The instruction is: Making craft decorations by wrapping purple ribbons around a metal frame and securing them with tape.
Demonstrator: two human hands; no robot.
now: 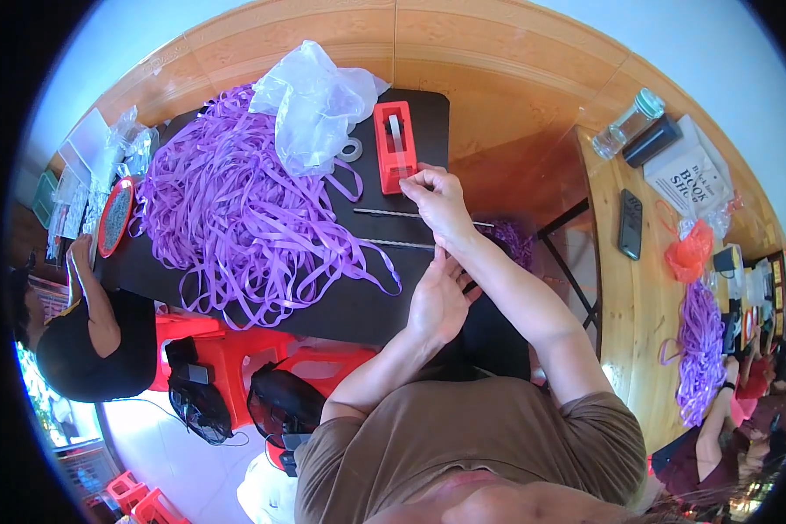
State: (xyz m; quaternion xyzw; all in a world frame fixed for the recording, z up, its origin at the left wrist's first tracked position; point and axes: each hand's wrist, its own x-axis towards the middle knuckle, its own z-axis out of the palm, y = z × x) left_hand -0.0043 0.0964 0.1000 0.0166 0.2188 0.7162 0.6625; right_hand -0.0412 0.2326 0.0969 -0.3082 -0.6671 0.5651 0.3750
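Observation:
A red tape dispenser (382,140) with a roll of tape stands at the far right of the dark table. At its near end, the fingertips of my right hand (438,203) are pinched on the end of the tape. Just below my right wrist is my left hand (437,301), its fingertips closed together; what they hold is hidden. Two thin twisted rods (380,212) lie crosswise on the table, partly behind my right hand, and one reaches my left fingertips. A large heap of purple ribbon (236,201) covers much of the table to the left.
A crumpled clear plastic bag (310,105) and a white tape roll (350,150) lie by the heap. Left, a co-worker's arm (100,306) is near a red-rimmed tray (115,217). Right, a wooden table (620,314) bears a phone (630,224), a glass jar and more purple ribbon (700,349).

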